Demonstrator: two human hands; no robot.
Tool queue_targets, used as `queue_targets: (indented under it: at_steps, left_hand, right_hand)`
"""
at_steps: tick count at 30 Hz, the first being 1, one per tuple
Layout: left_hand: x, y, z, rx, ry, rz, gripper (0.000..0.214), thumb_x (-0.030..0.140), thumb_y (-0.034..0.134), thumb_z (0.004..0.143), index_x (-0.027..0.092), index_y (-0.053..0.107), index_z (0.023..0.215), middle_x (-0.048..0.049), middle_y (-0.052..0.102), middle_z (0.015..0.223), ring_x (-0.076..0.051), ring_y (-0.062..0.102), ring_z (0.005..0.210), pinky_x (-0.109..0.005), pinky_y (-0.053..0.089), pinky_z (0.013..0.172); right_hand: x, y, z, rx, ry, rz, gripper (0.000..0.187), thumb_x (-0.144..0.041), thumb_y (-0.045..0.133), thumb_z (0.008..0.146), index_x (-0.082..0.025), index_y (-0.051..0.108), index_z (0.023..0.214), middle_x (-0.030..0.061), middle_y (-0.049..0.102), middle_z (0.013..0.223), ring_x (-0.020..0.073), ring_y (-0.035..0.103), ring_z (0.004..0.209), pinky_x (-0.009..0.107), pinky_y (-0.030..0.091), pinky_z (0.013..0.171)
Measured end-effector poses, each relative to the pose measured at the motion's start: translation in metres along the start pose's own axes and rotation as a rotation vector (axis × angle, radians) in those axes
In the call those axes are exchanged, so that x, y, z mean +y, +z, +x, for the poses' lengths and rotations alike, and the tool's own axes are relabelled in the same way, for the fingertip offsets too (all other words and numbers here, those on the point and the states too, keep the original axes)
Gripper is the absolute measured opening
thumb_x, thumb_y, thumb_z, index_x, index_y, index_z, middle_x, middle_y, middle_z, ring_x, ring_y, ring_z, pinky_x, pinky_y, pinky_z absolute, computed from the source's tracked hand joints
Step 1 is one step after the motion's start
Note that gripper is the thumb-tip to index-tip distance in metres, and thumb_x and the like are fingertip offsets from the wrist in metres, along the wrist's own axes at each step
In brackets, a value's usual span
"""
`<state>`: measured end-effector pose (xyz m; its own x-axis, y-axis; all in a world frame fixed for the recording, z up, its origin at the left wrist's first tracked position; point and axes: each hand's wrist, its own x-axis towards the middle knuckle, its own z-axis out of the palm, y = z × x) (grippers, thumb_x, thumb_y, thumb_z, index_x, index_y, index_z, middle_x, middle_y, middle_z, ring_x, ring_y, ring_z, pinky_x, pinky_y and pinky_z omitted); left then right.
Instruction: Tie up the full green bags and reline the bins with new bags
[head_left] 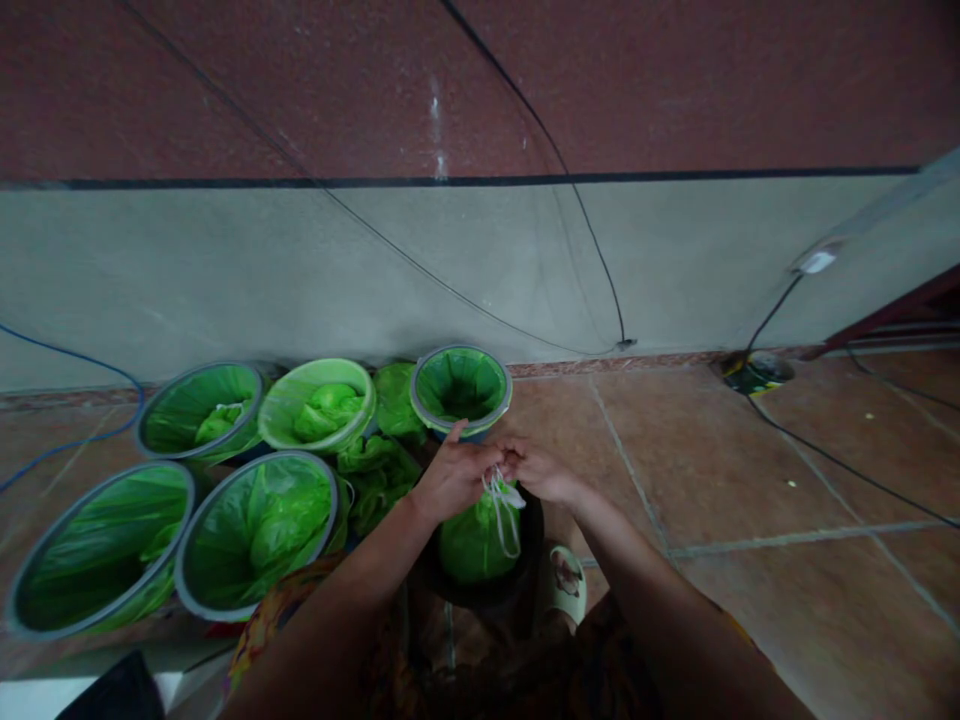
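A full green mesh bag [474, 545] sits in a dark round tub [531, 540] in front of me. White drawstrings [507, 520] hang in loops from the bag's gathered neck. My left hand [459, 472] is closed at the neck, its thumb pointing up. From the other side my right hand [541, 470] meets it, fingers bent in and pressed together on the drawstrings. Both hands touch each other above the bag. Just beyond them stands a bucket [425, 408] with a grey rim and a green liner.
To the left stand several green-lined buckets, among them a light green bucket [274, 435] and a grey-rimmed bucket [196, 600]. Crumpled green mesh [375, 480] lies beside them. A slipper [564, 585] shows by the tub. Black cable [847, 468] crosses the tiled floor at right; blue cable [82, 355] lies at left.
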<state>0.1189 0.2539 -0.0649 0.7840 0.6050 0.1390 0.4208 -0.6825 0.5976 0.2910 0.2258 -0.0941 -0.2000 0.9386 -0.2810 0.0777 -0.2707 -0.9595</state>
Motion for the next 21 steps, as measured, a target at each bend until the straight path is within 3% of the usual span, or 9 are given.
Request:
queue_targets:
  at_steps: [3,8,12,17,21]
  left_hand:
    - [-0.001,-0.003,-0.003,0.068,0.083,0.141,0.02,0.019,0.048,0.09,0.022,0.067,0.084,-0.0022,0.069,0.077,-0.017,0.063,0.076,-0.046,0.021,0.113]
    - [-0.007,-0.005,-0.005,0.297,0.125,0.212,0.018,0.022,0.051,0.092,0.023,0.069,0.095,-0.0043,0.072,0.095,-0.017,0.065,0.087,-0.043,0.032,0.106]
    - [-0.01,-0.003,-0.003,0.337,0.118,0.202,0.02,0.024,0.05,0.093,0.023,0.07,0.09,-0.0036,0.069,0.085,-0.017,0.062,0.082,-0.036,0.042,0.095]
    - [-0.012,0.0,-0.003,0.289,-0.01,0.144,0.023,0.025,0.049,0.092,0.022,0.069,0.082,-0.0053,0.065,0.081,-0.018,0.059,0.081,-0.03,0.045,0.079]
    - [-0.013,0.004,-0.004,0.194,-0.112,0.141,0.029,0.027,0.044,0.093,0.02,0.064,0.073,-0.0048,0.062,0.076,-0.018,0.058,0.075,-0.028,0.042,0.072]
  right_hand:
    - [-0.013,0.0,-0.006,-0.045,0.015,0.094,0.013,-0.023,0.067,0.063,-0.018,0.066,0.075,-0.0032,0.058,0.062,0.0097,0.045,0.056,0.022,0.035,0.055]
    - [-0.025,-0.002,-0.014,-0.111,-0.006,0.133,0.015,-0.027,0.064,0.069,-0.016,0.067,0.078,-0.0043,0.054,0.063,0.0078,0.04,0.056,0.022,0.031,0.055]
    - [-0.018,0.0,-0.007,0.023,-0.054,0.07,0.013,-0.027,0.059,0.074,-0.017,0.066,0.079,-0.0042,0.053,0.062,0.0089,0.042,0.056,0.023,0.033,0.055]
    - [-0.021,0.0,-0.005,0.235,-0.171,-0.422,0.018,-0.022,0.048,0.086,-0.018,0.065,0.084,0.0033,0.067,0.079,0.0148,0.058,0.073,0.026,0.04,0.067]
    - [-0.023,0.0,-0.009,0.288,-0.051,-0.807,0.019,-0.015,0.049,0.086,-0.018,0.067,0.082,0.0091,0.07,0.082,0.02,0.064,0.081,0.029,0.042,0.073]
